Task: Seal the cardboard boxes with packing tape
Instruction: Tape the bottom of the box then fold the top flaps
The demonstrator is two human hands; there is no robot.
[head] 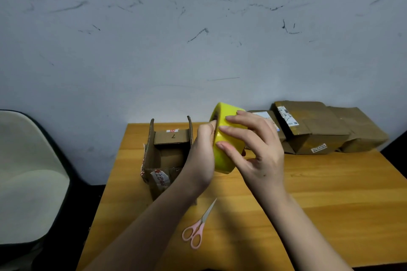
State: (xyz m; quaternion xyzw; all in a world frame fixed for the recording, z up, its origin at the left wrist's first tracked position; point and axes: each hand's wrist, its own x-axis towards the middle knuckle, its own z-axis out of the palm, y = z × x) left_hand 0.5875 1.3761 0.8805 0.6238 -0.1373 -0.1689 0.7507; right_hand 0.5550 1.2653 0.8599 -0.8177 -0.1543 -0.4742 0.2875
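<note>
A thick yellow roll of packing tape point(226, 158) is held upright above the wooden table point(330, 193). My right hand point(257, 149) wraps over its outer face, fingers spread across the yellow surface. My left hand point(202, 154) grips the roll's left side, with fingers at the core edge. Just behind and left of my left hand stands a small open cardboard box point(164, 156); its flaps point upward and the inside is visible. My left forearm hides the box's front right corner.
Pink-handled scissors point(196, 226) lie on the table near the front, blades pointing away. Several brown cardboard boxes point(312, 130) with labels are piled at the back right against the wall. A pale chair point(28, 178) stands left of the table.
</note>
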